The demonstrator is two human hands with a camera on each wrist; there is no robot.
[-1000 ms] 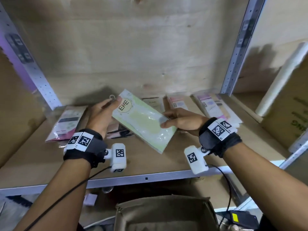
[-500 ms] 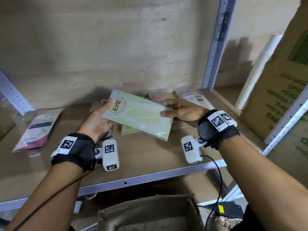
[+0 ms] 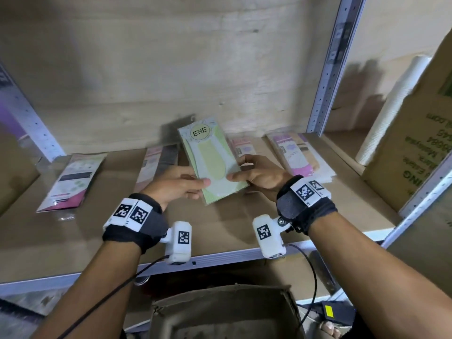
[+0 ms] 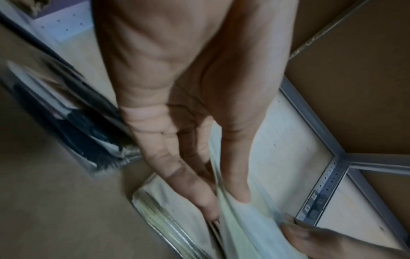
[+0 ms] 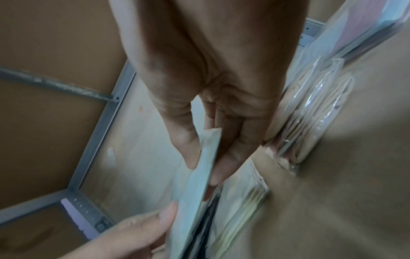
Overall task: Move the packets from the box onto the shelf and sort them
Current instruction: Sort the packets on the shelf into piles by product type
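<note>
A pale green packet [image 3: 211, 159] marked ENE stands lengthwise just above the brown shelf board [image 3: 220, 223], its label end toward the back wall. My left hand [image 3: 179, 184] pinches its near left edge, thumb on top. My right hand [image 3: 254, 173] pinches its right edge. The left wrist view shows the left hand [image 4: 224, 198] with thumb and fingers on either side of the green packet [image 4: 244, 227]. In the right wrist view the right hand [image 5: 206, 157] clamps the packet's [image 5: 195, 189] thin edge. The open cardboard box [image 3: 225, 311] sits below the shelf.
Other packets lie on the shelf: a pink-and-green one [image 3: 73, 179] at left, a pink-and-dark one [image 3: 156, 165] behind my left hand, pink stacks [image 3: 298, 155] at right. A metal upright [image 3: 327, 81] bounds the right side, beyond it a white roll [image 3: 393, 104] and a large carton [image 3: 415, 133].
The green packet has turned from lying crosswise to pointing label-end toward the back wall. Both hands slid to its near end, still holding it.
</note>
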